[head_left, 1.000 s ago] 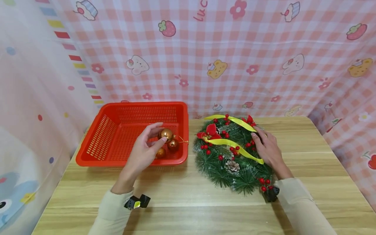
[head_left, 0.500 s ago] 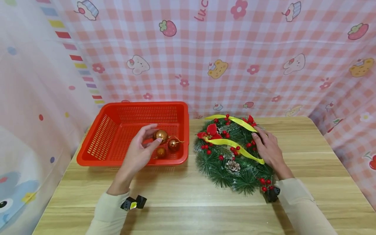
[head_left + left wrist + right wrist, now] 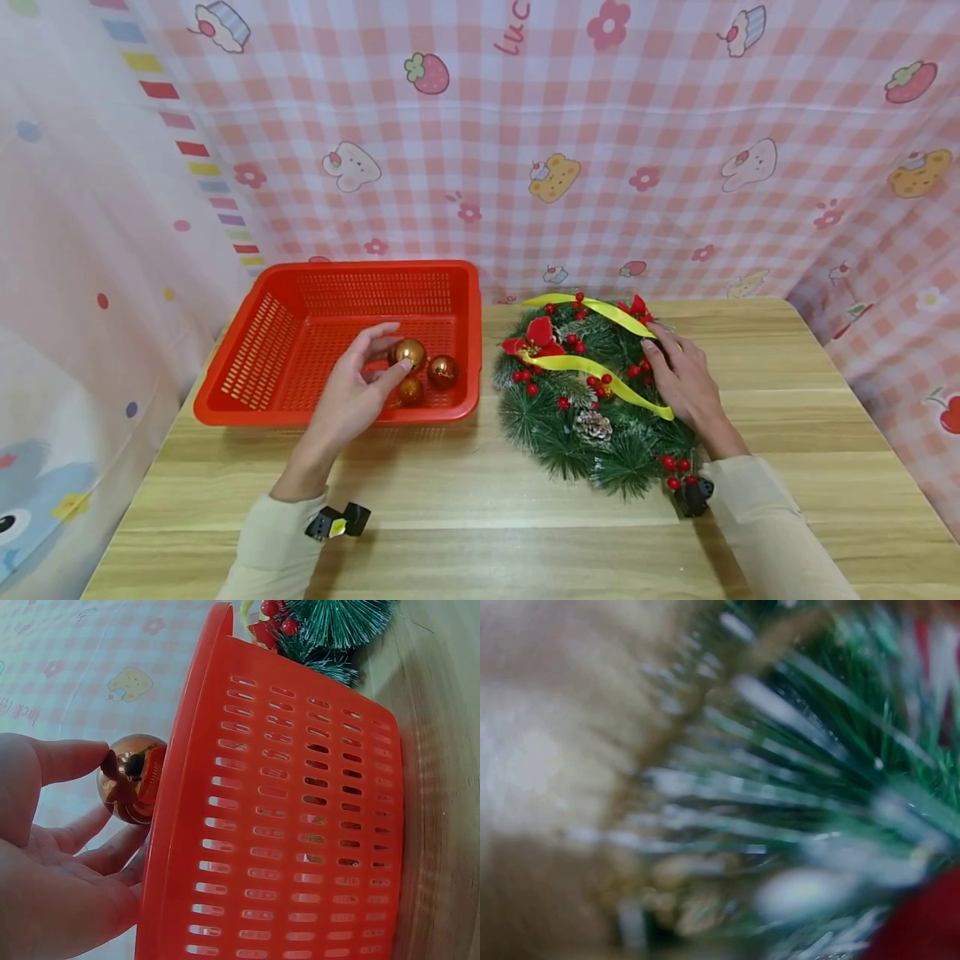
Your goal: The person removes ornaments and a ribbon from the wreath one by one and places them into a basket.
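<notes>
In the head view my left hand (image 3: 356, 387) pinches a shiny copper-gold Christmas ball (image 3: 408, 354) between thumb and fingers, over the red plastic basket (image 3: 251, 414). Two smaller balls lie at the basket's right end, a darker copper ball (image 3: 442, 371) and a golden ball (image 3: 410, 390). The left wrist view shows the held Christmas ball (image 3: 131, 780) beside the basket's rim. My right hand (image 3: 686, 383) grips the right side of a green Christmas wreath (image 3: 630, 467), some fingertips hidden in the greenery. The right wrist view is blurred, with wreath needles (image 3: 780, 795) close up.
Yellow ribbon (image 3: 577, 362), red berries, red flowers and a pinecone (image 3: 594, 425) decorate the wreath. Both basket and wreath stand on a wooden table (image 3: 487, 533). A pink checked cloth (image 3: 510, 167) hangs behind it.
My left hand has moved left and slightly down with the Christmas ball, away from the darker ball, whose gold loop no longer stretches out towards the basket's rim. The right hand keeps its place.
</notes>
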`<state>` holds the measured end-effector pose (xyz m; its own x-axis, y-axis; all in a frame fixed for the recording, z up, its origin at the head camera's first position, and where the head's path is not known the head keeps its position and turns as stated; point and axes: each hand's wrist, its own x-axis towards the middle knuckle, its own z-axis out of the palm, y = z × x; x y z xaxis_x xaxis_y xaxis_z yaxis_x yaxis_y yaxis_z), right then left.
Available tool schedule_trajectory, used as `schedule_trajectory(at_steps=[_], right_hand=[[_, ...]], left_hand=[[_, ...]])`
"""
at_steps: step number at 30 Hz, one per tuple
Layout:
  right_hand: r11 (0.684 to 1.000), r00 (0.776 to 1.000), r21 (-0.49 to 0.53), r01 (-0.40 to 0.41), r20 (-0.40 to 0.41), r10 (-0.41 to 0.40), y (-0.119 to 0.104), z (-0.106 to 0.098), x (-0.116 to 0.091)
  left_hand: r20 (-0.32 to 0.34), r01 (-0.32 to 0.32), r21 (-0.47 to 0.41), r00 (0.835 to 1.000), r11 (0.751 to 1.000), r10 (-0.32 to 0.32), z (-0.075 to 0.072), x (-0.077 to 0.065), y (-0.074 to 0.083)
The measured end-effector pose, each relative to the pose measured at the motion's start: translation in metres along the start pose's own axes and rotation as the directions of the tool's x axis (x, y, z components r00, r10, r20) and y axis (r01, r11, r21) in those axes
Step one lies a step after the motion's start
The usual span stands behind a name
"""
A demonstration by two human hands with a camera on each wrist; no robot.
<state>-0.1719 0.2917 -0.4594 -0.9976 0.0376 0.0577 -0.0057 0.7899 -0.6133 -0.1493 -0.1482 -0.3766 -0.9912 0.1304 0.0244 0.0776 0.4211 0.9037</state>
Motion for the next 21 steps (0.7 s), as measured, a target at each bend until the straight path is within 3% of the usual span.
schedule_trajectory(at_steps=[12, 21], right_hand=[[1.000, 1.000, -0.006, -0.004, -0.004, 0.004, -0.001, 0.000, -0.001], [1.000, 1.000, -0.005, -0.004, -0.003, 0.004, -0.001, 0.001, -0.001]], left_hand=[[0.041, -0.039, 0.016, 0.998, 0.999, 0.039, 0.006, 0.003, -0.004], [0.112, -0.095, 0.023, 0.989, 0.995, 0.092, 0.027, 0.006, 0.002]])
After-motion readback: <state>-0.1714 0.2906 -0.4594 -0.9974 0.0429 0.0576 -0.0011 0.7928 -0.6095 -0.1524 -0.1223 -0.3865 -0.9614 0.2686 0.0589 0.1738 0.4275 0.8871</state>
